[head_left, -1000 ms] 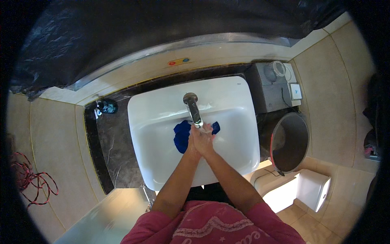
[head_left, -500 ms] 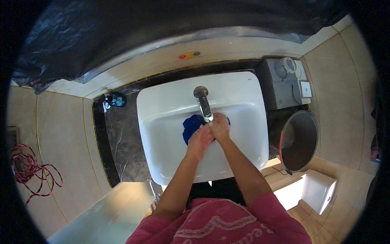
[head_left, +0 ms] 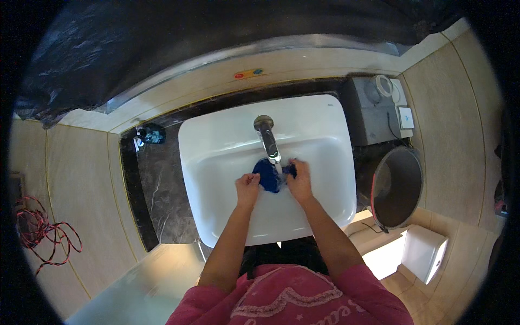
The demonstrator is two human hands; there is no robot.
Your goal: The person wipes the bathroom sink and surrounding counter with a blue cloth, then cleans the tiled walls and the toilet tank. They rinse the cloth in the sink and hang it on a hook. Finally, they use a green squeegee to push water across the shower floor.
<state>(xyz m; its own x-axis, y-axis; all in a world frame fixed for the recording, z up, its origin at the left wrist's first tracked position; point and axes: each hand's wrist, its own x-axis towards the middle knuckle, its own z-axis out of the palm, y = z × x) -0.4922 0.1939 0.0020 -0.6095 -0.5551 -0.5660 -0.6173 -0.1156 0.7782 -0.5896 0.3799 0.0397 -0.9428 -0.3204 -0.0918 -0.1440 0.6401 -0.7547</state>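
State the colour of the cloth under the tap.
The cloth is deep blue, best seen in the head view.

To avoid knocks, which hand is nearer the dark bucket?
The right hand; the left hand is left of the blue cloth, farther from the bucket.

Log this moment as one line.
blue cloth: in white sink, under running tap | left hand: at its left edge | right hand: at its right edge | grips: unclear

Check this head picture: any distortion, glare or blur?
Head view: the metal strip above the sink bows into an arc, lower corners go black; head view: a patch left of the white box is blown out; head view: the right hand looks slightly smeared.
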